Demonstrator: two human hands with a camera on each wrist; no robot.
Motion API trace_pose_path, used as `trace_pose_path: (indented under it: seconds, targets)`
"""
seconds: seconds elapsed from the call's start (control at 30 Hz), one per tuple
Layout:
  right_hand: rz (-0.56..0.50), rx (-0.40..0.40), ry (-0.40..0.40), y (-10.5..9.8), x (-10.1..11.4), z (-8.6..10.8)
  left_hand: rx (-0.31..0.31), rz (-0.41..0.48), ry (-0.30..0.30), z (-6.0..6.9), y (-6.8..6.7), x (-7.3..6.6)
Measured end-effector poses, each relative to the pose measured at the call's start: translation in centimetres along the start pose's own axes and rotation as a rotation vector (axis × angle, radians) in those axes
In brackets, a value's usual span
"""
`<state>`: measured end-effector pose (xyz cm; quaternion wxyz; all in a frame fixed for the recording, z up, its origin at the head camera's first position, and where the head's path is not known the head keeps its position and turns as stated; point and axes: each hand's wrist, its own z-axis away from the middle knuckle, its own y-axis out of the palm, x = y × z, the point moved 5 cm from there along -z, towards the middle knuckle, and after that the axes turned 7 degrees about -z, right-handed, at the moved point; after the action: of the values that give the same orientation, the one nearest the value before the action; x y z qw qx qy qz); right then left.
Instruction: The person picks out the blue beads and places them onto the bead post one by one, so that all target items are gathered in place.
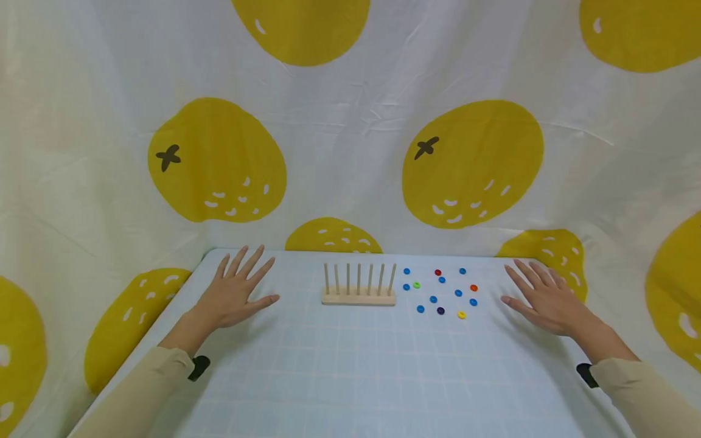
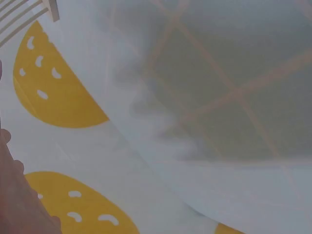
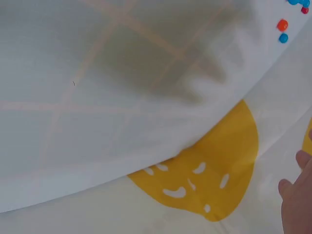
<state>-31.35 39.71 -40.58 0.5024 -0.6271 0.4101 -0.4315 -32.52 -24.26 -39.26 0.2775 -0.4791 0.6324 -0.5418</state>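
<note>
Your left hand [image 1: 234,296] and right hand [image 1: 552,304] hover above the bench [image 1: 356,365], fingers extended and parted. The seven-peg wooden rack [image 1: 358,300] stands between them; small coloured rings [image 1: 434,299] lie scattered from beside the rack toward your right hand. Exact hand height is hard to judge from the wrist views.
</note>
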Motion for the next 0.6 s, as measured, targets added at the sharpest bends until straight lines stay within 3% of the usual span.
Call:
trace_pose_path:
  seconds: [0.1,0.37,0.6]
  targets:
    - [-0.018,0.012,0.009,0.3,0.2,-0.1,0.014,0.025,0.001,-0.2,0.7,-0.1]
    - [-0.227,0.042,0.022,1.1,1.1,0.0,-0.028,0.130,0.020,-0.6,1.6,-1.4]
    - [-0.280,0.033,0.035,1.4,2.3,-0.7,0.001,0.266,0.008,-1.5,1.9,-2.3]
